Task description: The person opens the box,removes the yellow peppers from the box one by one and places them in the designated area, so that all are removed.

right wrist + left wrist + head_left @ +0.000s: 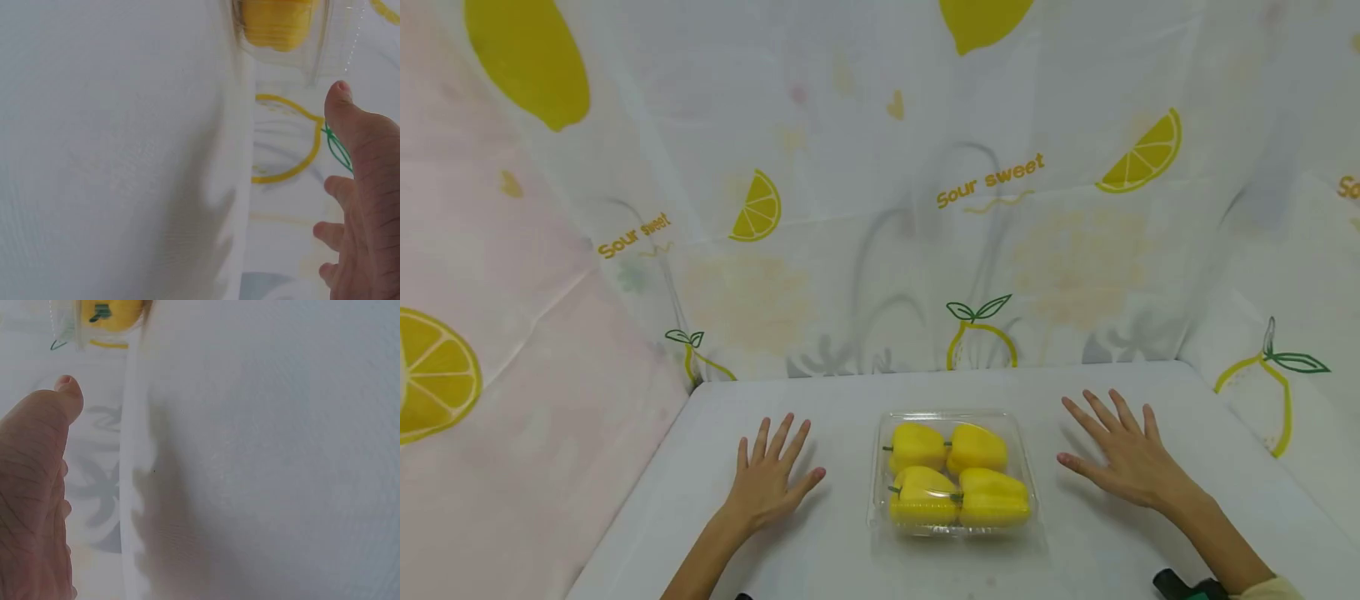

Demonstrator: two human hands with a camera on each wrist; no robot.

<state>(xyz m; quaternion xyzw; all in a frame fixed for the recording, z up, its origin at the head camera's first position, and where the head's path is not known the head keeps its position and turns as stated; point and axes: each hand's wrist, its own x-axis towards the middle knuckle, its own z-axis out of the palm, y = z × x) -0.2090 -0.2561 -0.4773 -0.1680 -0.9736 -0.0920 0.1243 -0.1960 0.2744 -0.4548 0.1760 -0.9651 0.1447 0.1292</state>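
A clear plastic box (pixel 877 492) stands on the white table between the two hands. Inside it are several yellow bell peppers (pixel 992 497) with green stems, laid in two rows. To the left of the box my left hand (pixel 766 483) is held palm down with its fingers spread, over its own shadow. My right hand (pixel 1131 462) is on the other side, likewise spread and holding nothing. Each wrist view shows a corner of the box with a yellow pepper (pixel 119 314) beyond the thumb; in the right wrist view a pepper (pixel 278 24) shows through the plastic wall.
The white table (pixel 820 567) reaches back to a hanging cloth (pixel 850 167) printed with lemons and lettering. More of this cloth hangs along the left and right sides. A dark strap-like device (pixel 1187 586) sits at the right wrist.
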